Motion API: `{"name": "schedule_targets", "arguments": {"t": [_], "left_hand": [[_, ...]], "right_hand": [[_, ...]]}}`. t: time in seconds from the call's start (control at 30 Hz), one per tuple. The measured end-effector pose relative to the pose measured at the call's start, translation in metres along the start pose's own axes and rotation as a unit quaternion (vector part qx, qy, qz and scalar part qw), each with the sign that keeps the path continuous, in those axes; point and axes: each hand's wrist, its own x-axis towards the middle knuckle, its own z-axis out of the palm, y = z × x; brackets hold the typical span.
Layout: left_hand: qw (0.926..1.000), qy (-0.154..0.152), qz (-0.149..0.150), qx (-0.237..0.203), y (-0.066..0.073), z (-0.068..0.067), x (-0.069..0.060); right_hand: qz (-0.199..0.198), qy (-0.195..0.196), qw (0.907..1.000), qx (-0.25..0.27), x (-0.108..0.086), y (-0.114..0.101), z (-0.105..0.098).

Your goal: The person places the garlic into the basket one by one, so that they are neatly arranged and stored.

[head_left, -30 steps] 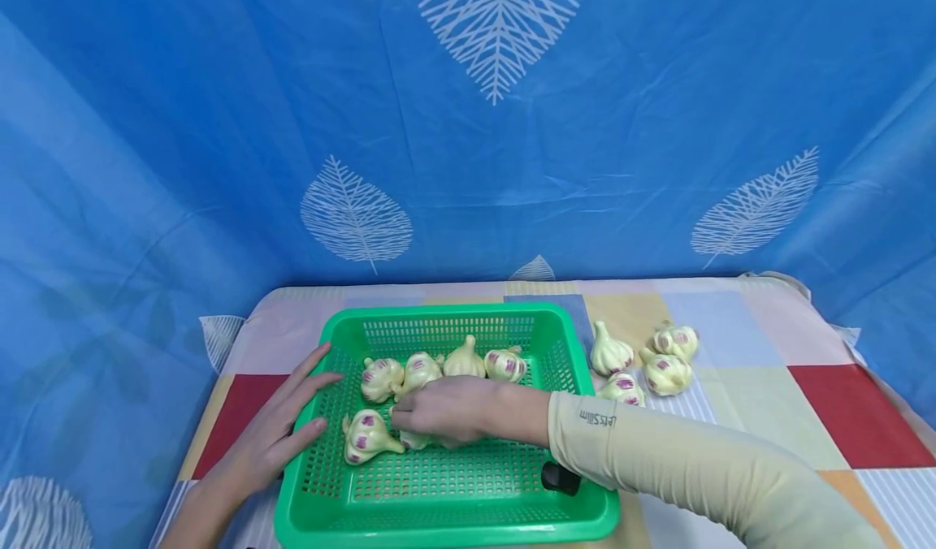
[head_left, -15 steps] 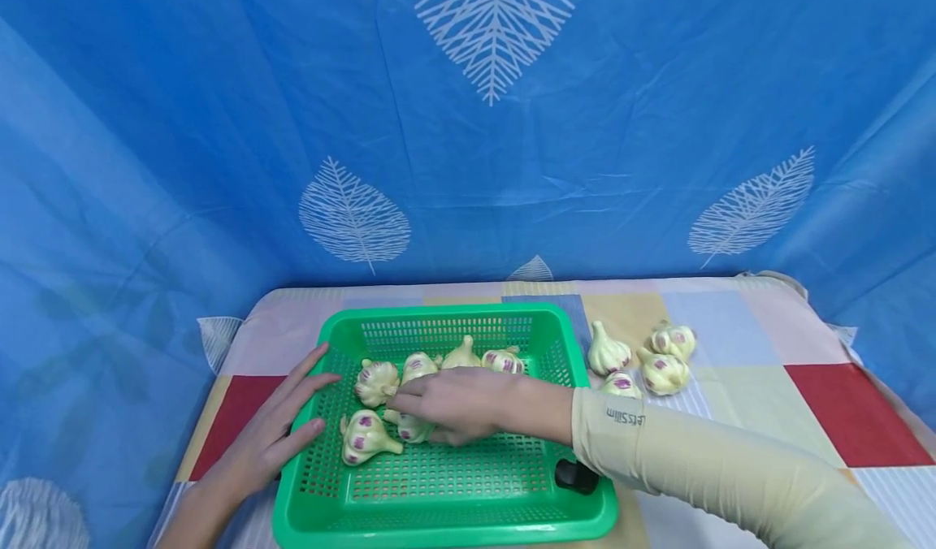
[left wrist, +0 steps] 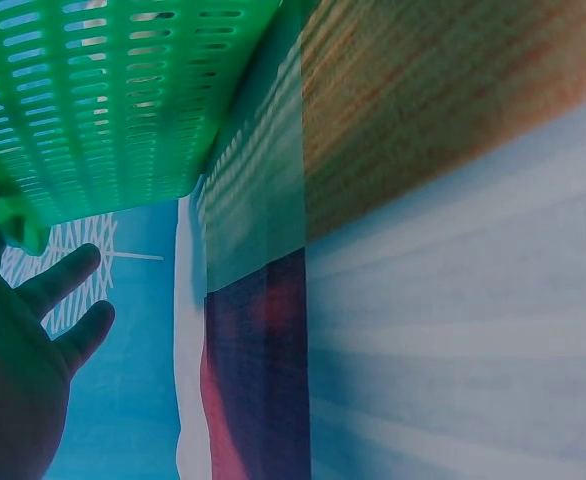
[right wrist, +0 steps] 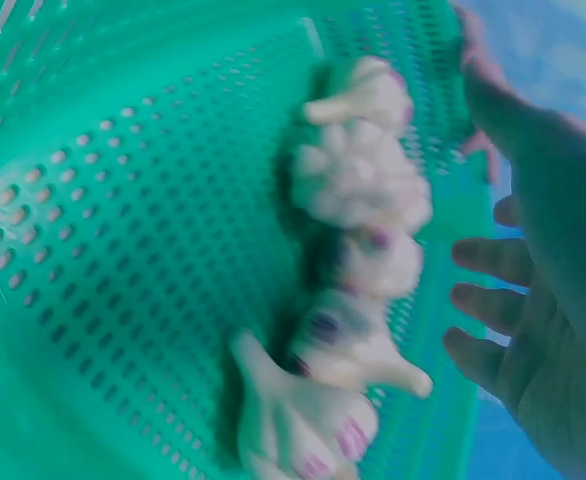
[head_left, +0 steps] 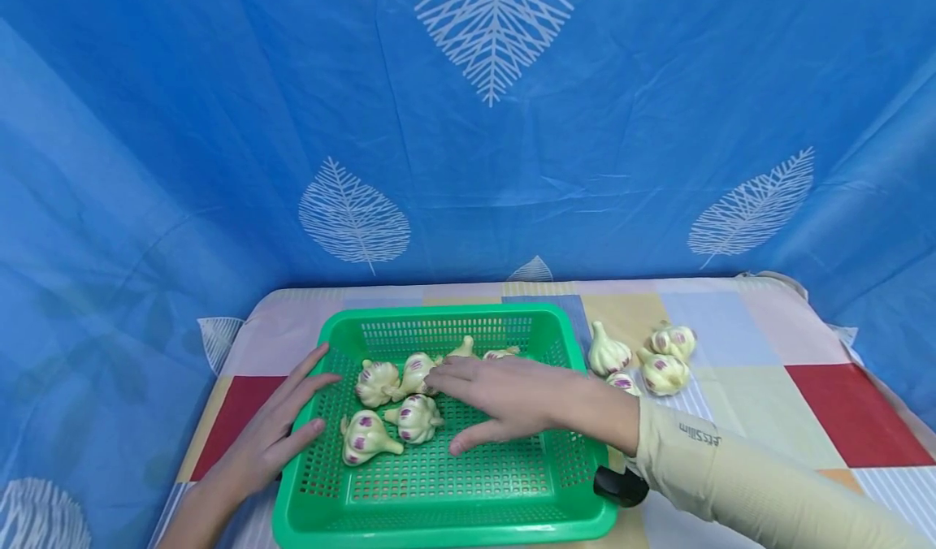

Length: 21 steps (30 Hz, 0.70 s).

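Observation:
A green plastic basket point(head_left: 446, 512) stands on the table with several garlic bulbs inside. In front, one garlic bulb point(head_left: 366, 437) lies near the left wall, and another garlic bulb point(head_left: 417, 419) sits to its right. Behind them is a row of bulbs, partly covered by my right hand point(head_left: 504, 399). That hand hovers over the basket with extended fingers and nothing in them. In the right wrist view its fingers are apart from the garlic bulbs point(right wrist: 308, 425). My left hand point(head_left: 274, 423) rests against the basket's left rim, fingers spread; the left wrist view shows two fingers point(left wrist: 68, 280) below the basket wall.
Several more garlic bulbs point(head_left: 665, 373) lie on the checked tablecloth point(head_left: 760, 411) right of the basket, one partly hidden by my right forearm. A black strap piece point(head_left: 620, 486) hangs at my right wrist. A blue curtain point(head_left: 614, 127) surrounds the table's back and sides.
My right hand has let go of a garlic bulb, leaving it beside the front left one. It has straightened its fingers and moved right. My left hand has stayed at the rim.

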Motion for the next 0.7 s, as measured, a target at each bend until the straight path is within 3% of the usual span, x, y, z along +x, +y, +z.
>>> {"name": "schedule_targets", "arguments": {"t": [0.17, 0.37, 0.57, 0.7], "left_hand": [[1.0000, 0.001, -0.001, 0.001, 0.001, 0.000, 0.001], [1.0000, 0.001, -0.003, -0.001, 0.001, 0.000, 0.001], [1.0000, 0.001, -0.002, -0.003, -0.001, 0.000, 0.000], [1.0000, 0.001, -0.004, -0.002, -0.002, 0.000, 0.000]], "right_hand": [[0.029, 0.024, 0.9992, 0.013, -0.027, 0.004, -0.012], [0.073, 0.088, 0.9926, 0.040, -0.067, 0.015, -0.010], [0.098, 0.166, 0.9780, 0.079, -0.107, 0.029, 0.009], [0.135, 0.202, 0.9619, 0.125, -0.131, 0.034, 0.024]]}}
